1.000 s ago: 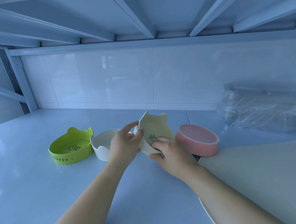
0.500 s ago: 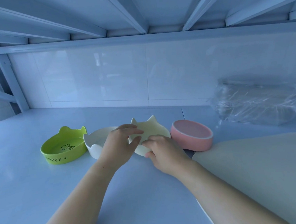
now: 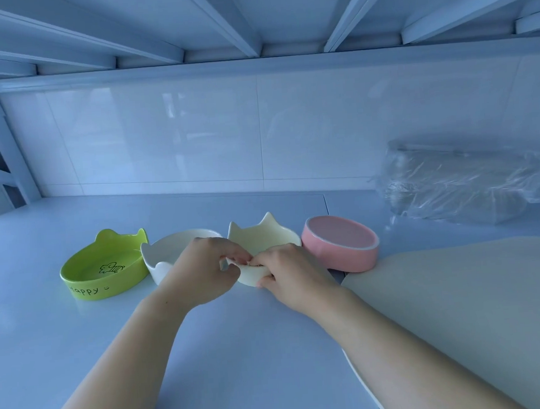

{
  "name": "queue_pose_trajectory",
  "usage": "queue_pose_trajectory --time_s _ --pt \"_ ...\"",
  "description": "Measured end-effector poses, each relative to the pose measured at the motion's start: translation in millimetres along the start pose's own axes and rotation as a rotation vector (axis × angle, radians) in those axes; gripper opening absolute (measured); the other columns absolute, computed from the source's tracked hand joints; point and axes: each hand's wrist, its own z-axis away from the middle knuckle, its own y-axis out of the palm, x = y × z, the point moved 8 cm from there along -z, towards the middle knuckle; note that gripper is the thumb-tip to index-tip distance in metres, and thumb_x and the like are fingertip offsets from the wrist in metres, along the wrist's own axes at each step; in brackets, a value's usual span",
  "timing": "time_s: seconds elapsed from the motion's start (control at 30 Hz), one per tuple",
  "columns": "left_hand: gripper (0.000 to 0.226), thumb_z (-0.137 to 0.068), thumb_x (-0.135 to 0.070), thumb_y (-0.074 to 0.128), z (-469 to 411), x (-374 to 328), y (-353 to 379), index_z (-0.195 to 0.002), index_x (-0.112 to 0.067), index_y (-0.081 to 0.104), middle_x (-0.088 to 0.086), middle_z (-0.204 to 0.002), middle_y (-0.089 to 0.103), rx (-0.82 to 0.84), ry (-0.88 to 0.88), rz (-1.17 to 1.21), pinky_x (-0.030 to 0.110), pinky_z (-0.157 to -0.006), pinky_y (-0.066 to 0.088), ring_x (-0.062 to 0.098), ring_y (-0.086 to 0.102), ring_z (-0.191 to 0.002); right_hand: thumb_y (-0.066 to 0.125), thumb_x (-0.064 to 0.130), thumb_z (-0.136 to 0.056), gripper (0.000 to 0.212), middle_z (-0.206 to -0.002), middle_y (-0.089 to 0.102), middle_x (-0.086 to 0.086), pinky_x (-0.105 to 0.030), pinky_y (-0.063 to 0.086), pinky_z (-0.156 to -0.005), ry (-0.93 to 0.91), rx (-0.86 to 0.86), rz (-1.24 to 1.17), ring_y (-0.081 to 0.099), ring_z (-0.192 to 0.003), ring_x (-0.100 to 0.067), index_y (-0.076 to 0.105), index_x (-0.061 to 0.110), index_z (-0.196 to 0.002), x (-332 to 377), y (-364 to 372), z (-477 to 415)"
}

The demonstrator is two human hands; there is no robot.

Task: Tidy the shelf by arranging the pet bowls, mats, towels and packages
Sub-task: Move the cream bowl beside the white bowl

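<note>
Several pet bowls stand in a row on the white shelf point(image 3: 81, 361). From the left: a green eared bowl point(image 3: 105, 265) marked "Happy", a white eared bowl point(image 3: 172, 248), a cream cat-eared bowl point(image 3: 261, 235) and a round pink bowl point(image 3: 341, 242). The cream bowl sits flat between the white and pink ones. My left hand point(image 3: 200, 273) and my right hand point(image 3: 291, 273) both pinch its near rim. A large cream mat point(image 3: 477, 311) lies at the right, its corner touching the pink bowl.
A package in clear plastic wrap point(image 3: 465, 184) lies at the back right against the tiled wall point(image 3: 256, 125). The upper shelf's beams point(image 3: 249, 20) hang low overhead. A metal post point(image 3: 5, 139) stands at the back left.
The cream bowl was held tilted up in both hands; now it is lowered flat onto the shelf between the white and pink bowls. Both hands still grip its rim.
</note>
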Motion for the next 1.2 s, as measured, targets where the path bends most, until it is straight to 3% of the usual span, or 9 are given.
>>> queue_pose_trajectory --time_s 0.13,0.27,0.43,0.67,0.83,1.07,1.2 --pt "0.023 -0.07 -0.018 0.073 0 2 5 -0.084 -0.035 0.069 -0.025 -0.084 0.064 0.05 0.017 -0.077 0.015 -0.076 0.046 -0.001 0.06 -0.083 0.065 0.023 -0.083 0.017 -0.098 0.065 -0.001 -0.033 0.048 -0.074 0.028 -0.014 -0.004 0.058 -0.093 -0.023 0.065 0.02 -0.1 -3 -12 0" --pt "0.017 -0.069 -0.027 0.078 -4 2 7 -0.081 -0.033 0.068 -0.024 -0.082 0.061 0.04 0.002 -0.115 0.016 -0.069 0.042 0.003 0.058 -0.077 0.073 0.031 -0.077 0.035 -0.11 0.062 0.004 -0.028 0.039 -0.08 0.047 -0.095 0.035 0.05 -0.106 -0.017 0.064 0.021 -0.109 -14 -38 2" --pt "0.014 -0.076 -0.022 0.072 -6 5 9 -0.089 -0.027 0.067 -0.015 -0.089 0.059 0.0 -0.007 -0.196 0.033 -0.077 0.048 0.012 0.058 -0.082 0.071 0.024 -0.075 0.058 -0.133 0.045 0.004 -0.035 0.036 -0.096 0.136 -0.099 0.251 0.039 -0.124 -0.02 0.049 0.025 -0.129 -35 -44 5" --pt "0.02 -0.08 -0.022 0.068 -4 5 9 -0.099 -0.028 0.066 -0.016 -0.097 0.056 -0.081 0.001 -0.222 0.031 -0.076 0.048 0.011 0.056 -0.086 0.061 0.005 -0.075 0.049 -0.123 0.039 -0.005 -0.036 0.035 -0.075 0.428 -0.038 0.404 0.044 -0.113 -0.027 0.045 0.02 -0.118 -56 -44 15" --pt "0.024 -0.08 -0.031 0.068 -2 -7 16 -0.104 -0.028 0.066 -0.014 -0.103 0.06 -0.047 0.075 -0.22 0.022 -0.071 0.038 0.011 0.057 -0.09 0.06 0.0 -0.073 0.05 -0.125 0.039 -0.004 -0.034 0.034 -0.069 0.41 -0.023 0.378 0.042 -0.113 -0.028 0.045 0.019 -0.117 -52 -38 13" --pt "0.017 -0.087 -0.026 0.061 -3 -8 20 -0.103 -0.026 0.067 -0.012 -0.103 0.064 -0.106 0.045 -0.224 0.027 -0.067 0.04 0.014 0.058 -0.09 0.061 -0.003 -0.073 0.051 -0.131 0.038 -0.003 -0.033 0.033 -0.069 0.39 -0.027 0.362 0.042 -0.114 -0.027 0.047 0.017 -0.119 -50 -38 16" --pt "0.019 -0.087 -0.022 0.061 -4 -6 21 -0.105 -0.025 0.067 -0.01 -0.105 0.064 -0.129 0.037 -0.246 0.027 -0.066 0.041 0.017 0.058 -0.092 0.06 -0.006 -0.072 0.045 -0.122 0.046 -0.002 -0.031 0.032 -0.066 0.376 -0.075 0.326 0.048 -0.109 -0.026 0.053 0.016 -0.111 -51 -43 15"
